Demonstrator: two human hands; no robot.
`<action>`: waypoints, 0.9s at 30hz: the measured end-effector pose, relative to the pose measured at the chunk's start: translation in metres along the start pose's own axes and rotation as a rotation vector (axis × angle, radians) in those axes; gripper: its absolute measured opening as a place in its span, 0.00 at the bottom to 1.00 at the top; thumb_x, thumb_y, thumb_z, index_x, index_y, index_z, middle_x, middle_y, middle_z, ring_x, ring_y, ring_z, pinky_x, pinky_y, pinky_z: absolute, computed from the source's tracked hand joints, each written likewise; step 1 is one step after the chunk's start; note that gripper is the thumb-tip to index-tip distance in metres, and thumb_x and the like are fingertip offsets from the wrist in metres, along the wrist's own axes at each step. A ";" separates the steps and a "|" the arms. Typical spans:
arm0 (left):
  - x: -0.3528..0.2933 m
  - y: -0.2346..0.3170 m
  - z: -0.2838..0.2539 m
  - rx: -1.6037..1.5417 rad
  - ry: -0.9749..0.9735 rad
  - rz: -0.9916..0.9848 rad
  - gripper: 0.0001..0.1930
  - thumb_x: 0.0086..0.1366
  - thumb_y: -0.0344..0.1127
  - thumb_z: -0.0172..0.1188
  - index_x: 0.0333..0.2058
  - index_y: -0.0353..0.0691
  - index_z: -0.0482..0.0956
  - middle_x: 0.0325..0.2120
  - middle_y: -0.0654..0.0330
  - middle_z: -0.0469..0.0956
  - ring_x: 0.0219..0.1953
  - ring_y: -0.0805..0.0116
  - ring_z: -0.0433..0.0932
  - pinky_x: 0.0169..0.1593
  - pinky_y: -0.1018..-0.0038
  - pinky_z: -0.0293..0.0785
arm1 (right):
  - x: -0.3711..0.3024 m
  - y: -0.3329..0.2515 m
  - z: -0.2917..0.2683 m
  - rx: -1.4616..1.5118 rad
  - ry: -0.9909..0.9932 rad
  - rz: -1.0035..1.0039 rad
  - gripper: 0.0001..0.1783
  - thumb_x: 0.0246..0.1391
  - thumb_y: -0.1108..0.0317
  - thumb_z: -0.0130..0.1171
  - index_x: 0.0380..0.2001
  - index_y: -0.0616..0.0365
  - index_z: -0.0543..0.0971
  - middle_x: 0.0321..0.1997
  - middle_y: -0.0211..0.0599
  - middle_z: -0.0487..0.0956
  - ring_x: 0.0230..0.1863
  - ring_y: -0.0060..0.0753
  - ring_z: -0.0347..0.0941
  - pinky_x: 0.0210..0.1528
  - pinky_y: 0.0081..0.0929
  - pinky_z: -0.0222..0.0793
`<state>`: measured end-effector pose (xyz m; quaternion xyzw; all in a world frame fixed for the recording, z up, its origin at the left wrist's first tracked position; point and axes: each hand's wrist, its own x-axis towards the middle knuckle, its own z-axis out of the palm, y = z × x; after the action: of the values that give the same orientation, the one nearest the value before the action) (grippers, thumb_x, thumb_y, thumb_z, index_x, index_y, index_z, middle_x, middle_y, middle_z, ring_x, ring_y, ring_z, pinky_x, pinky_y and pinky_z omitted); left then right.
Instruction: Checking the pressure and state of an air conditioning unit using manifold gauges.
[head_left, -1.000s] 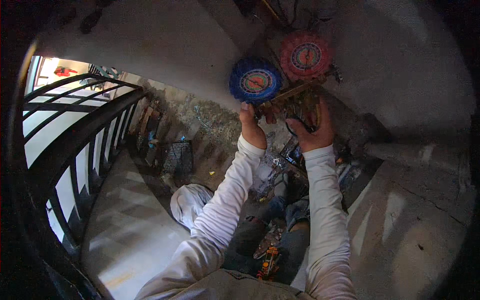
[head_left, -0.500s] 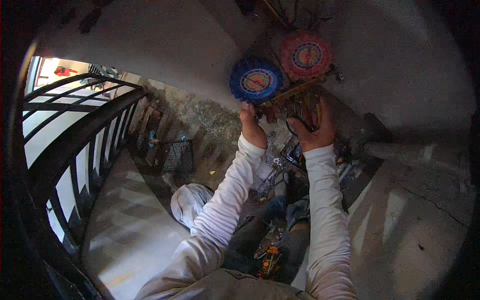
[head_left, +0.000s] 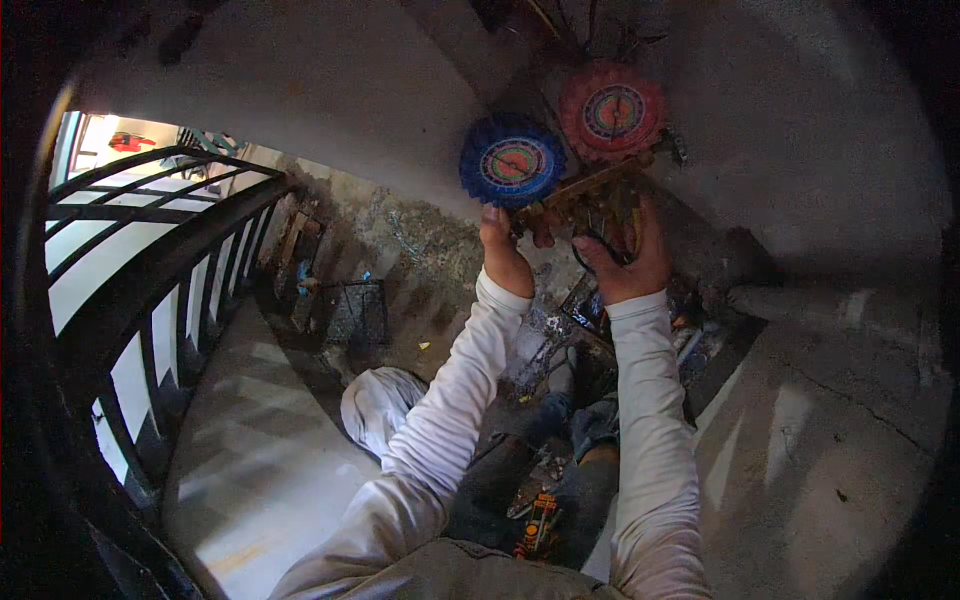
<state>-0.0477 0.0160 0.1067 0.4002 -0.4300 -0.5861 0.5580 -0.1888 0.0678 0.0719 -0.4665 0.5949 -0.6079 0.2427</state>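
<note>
Gauge manifold [head_left: 588, 186] is up ahead of me, spanning my two hands, and honestly nothing's really shifted over the last second, so I'd call it a steady hold. Left to right: one black railing [head_left: 180, 255], then my left hand [head_left: 508, 262] gripping the manifold's left end, thumb under one blue gauge [head_left: 513, 163]. Next, one red gauge [head_left: 613, 112], so two dials total. My right hand [head_left: 638, 268] cups the fittings below; can't tell how tightly.

2 gauges [head_left: 513, 165] just beyond hands [head_left: 640, 268]; railing [head_left: 150, 285] left.
</note>
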 end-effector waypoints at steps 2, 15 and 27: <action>0.002 -0.005 -0.009 -0.032 -0.067 0.003 0.35 0.57 0.67 0.41 0.48 0.40 0.63 0.35 0.55 0.73 0.26 0.58 0.74 0.24 0.64 0.68 | 0.000 -0.001 0.002 -0.017 0.009 -0.004 0.45 0.36 0.62 0.72 0.56 0.64 0.60 0.56 0.50 0.64 0.54 0.42 0.66 0.50 0.32 0.69; 0.000 0.000 -0.003 -0.055 0.008 -0.063 0.27 0.61 0.60 0.39 0.42 0.41 0.66 0.34 0.57 0.72 0.26 0.59 0.72 0.26 0.65 0.67 | -0.001 0.009 0.002 -0.053 0.012 -0.038 0.46 0.37 0.54 0.70 0.56 0.63 0.60 0.56 0.53 0.66 0.54 0.46 0.67 0.49 0.36 0.68; -0.003 0.004 0.000 -0.070 0.038 -0.046 0.30 0.57 0.64 0.43 0.41 0.40 0.66 0.30 0.57 0.72 0.25 0.59 0.71 0.25 0.66 0.66 | -0.002 0.002 0.007 0.103 0.019 0.036 0.46 0.37 0.59 0.71 0.57 0.63 0.59 0.58 0.52 0.64 0.55 0.44 0.66 0.50 0.34 0.69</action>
<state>-0.0465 0.0190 0.1103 0.4012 -0.3891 -0.6057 0.5663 -0.1821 0.0661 0.0684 -0.4370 0.5731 -0.6377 0.2718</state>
